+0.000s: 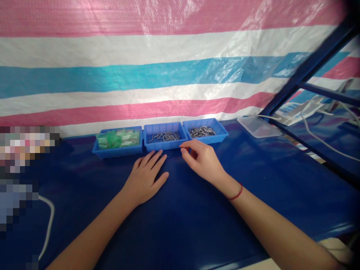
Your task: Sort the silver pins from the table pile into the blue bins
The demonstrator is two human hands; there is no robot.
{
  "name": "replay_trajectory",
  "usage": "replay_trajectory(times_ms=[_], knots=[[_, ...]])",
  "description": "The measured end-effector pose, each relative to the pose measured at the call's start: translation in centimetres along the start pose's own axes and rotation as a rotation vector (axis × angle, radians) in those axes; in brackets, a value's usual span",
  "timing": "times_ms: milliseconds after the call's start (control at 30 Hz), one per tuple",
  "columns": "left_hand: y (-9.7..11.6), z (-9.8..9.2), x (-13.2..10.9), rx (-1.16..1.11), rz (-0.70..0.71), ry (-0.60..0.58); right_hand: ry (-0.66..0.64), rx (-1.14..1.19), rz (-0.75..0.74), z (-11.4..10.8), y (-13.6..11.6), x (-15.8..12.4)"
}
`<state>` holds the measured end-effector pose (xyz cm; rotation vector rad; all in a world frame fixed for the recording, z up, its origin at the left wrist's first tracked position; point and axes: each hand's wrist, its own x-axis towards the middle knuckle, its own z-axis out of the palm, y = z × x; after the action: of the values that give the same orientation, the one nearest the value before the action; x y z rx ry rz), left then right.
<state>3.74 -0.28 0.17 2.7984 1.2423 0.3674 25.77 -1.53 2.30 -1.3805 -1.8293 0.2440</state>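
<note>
Three blue plastic bins stand in a row. The left bin (118, 152) holds small green-and-clear packets (120, 138). Long thin metal pins, like nails or screws (168, 136), lie in the middle bin (165, 145). Shorter metal pieces (202, 131) fill part of the right bin (222, 135). My left hand (146, 178) rests palm down on the table with fingers spread, just in front of the bins. By its fingertips is a thin small piece (164, 155), too small to name. My right hand (201, 159) is pinched in front of the middle bin; what its fingertips hold, if anything, is hidden.
The dark blue table (174, 232) carries a clear plastic lid or tray (258, 126) at the right rear. A blue metal frame (309, 71) and white cables (315, 135) are at right. Behind hangs a striped sheet (140, 78). Another white cable (50, 221) lies left.
</note>
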Motion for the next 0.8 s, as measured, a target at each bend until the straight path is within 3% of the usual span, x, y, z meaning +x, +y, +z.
replay_trajectory(times_ms=[133,333,500,667,800], knots=[[0.1,0.1,0.0,-0.035,0.007,0.020,-0.058,-0.004,-0.003,0.3,-0.3,-0.2],[-0.5,0.4,0.1,-0.116,-0.024,0.140,-0.120,-0.023,-0.018,0.8,-0.3,-0.4],[-0.8,0.3,0.0,-0.170,-0.042,0.138,-0.179,-0.003,-0.045,1.1,-0.4,-0.6],[-0.4,-0.2,-0.3,-0.486,-0.134,0.212,-0.228,0.144,0.012,2.0,-1.2,-1.1],[0.5,-0.6,-1.0,-0.735,-0.232,0.214,-0.215,0.394,0.158,2.5,-2.5,-1.6]])
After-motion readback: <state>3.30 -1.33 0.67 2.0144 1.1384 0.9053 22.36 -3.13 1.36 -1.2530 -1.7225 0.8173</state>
